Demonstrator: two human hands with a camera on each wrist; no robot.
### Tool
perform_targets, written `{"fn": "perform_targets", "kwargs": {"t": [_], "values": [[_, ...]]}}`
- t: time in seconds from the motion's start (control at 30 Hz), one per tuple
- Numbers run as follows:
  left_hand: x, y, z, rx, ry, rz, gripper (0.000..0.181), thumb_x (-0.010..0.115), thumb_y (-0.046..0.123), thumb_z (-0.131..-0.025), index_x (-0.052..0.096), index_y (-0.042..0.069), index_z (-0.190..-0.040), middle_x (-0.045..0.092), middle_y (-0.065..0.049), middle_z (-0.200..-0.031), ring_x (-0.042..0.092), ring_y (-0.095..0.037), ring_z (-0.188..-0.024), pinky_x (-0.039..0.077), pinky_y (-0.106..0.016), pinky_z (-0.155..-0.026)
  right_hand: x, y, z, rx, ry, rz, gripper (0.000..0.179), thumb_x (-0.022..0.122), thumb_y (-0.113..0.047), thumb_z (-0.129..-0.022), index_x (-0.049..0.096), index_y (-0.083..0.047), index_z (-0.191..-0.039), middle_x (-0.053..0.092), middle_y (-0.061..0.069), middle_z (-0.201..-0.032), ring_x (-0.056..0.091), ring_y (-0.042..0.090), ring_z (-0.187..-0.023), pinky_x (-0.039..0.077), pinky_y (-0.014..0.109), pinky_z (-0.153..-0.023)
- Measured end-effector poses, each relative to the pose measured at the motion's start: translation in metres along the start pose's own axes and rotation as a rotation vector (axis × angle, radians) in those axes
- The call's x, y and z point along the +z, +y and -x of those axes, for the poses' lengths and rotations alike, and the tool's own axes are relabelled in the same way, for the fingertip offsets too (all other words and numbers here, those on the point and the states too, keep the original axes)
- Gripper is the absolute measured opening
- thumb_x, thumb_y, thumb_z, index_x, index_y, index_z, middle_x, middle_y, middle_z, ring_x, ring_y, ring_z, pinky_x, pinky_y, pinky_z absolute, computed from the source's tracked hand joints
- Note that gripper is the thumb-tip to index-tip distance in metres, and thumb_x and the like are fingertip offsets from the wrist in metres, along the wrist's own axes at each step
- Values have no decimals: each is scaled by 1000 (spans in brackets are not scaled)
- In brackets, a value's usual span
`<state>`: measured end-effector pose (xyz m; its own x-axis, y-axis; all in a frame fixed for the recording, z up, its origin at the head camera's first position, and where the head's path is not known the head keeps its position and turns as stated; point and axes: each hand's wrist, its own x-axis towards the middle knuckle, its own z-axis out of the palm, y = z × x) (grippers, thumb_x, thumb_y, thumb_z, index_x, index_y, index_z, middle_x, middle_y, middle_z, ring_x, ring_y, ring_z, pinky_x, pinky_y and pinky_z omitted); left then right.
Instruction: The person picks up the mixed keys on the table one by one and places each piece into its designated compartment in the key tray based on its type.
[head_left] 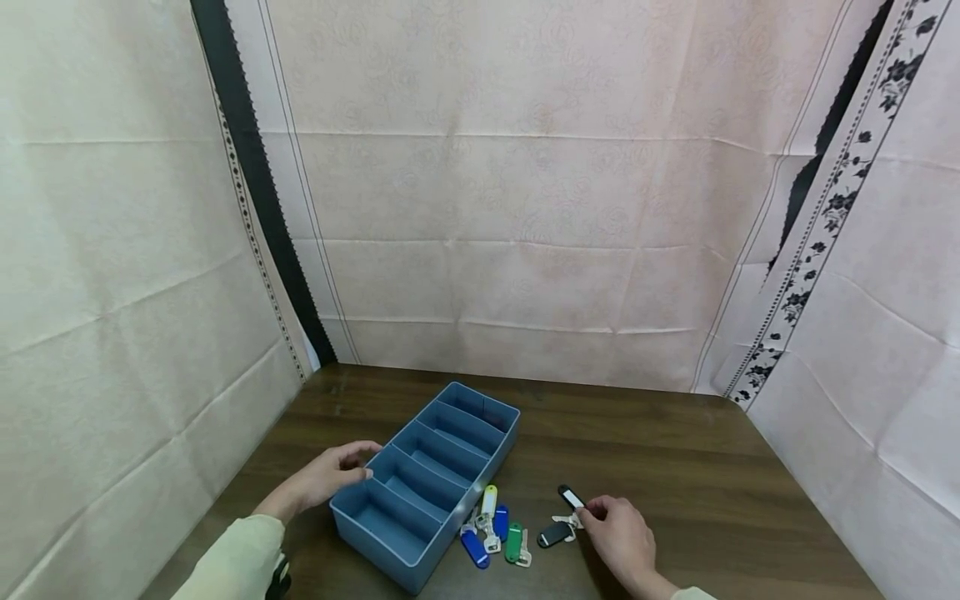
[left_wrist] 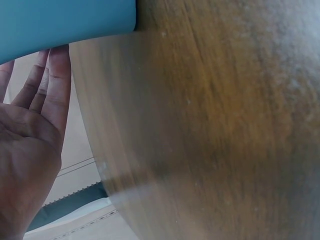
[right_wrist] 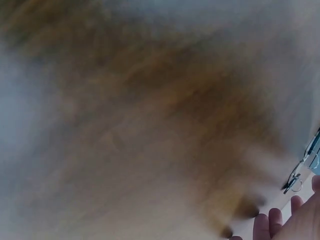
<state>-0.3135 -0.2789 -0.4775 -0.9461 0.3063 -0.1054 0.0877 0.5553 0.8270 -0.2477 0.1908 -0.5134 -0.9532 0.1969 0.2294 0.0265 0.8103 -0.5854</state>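
A blue box with several compartments [head_left: 423, 492] stands on the wooden table. My left hand [head_left: 322, 479] rests at its left side; in the left wrist view the fingers [left_wrist: 57, 75] lie straight against its outer wall. To the right of the box, my right hand [head_left: 621, 533] pinches the lower end of a black key tag [head_left: 573, 498] with a white label. Under it lies a second black key tag [head_left: 553, 534], with keys [head_left: 568, 522] between the two. In the right wrist view a key ring [right_wrist: 302, 162] shows beyond the fingertips [right_wrist: 275, 216]; the pinch itself is out of frame.
Key tags with keys lie beside the box: yellow [head_left: 489, 500], blue [head_left: 474, 550], another blue one [head_left: 501, 522] and green [head_left: 513, 542]. Light cloth [head_left: 525, 208] hangs behind the table [head_left: 675, 450] and at both sides.
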Motion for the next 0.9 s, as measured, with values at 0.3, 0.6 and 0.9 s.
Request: {"fn": "perform_targets", "kwargs": {"t": [0.3,0.6,0.9], "values": [[1,-2,0,27,-16,9,44,65,28,-97,55,15,-137,59,-8,-118,54,-27,-106,48,-44,-87,2,7,-6,-47,36,99,12,76,-30,-81,75,-18,-82,67,9,-90,64,36,-84,46,54,-65],[0,-1,1,44,-14,9,44,64,26,-97,54,14,-138,59,-8,-115,53,-25,-104,48,-43,-86,2,13,-10,-60,20,116,10,74,-28,-81,76,-18,-82,68,10,-93,63,37,-88,45,55,-65],[-1,-2,1,52,-17,3,43,64,26,-97,54,15,-138,59,-7,-111,54,-25,-102,48,-42,-85,6,10,-11,-59,6,107,7,71,-22,-82,75,-18,-79,67,9,-90,62,36,-86,44,55,-65]]}}
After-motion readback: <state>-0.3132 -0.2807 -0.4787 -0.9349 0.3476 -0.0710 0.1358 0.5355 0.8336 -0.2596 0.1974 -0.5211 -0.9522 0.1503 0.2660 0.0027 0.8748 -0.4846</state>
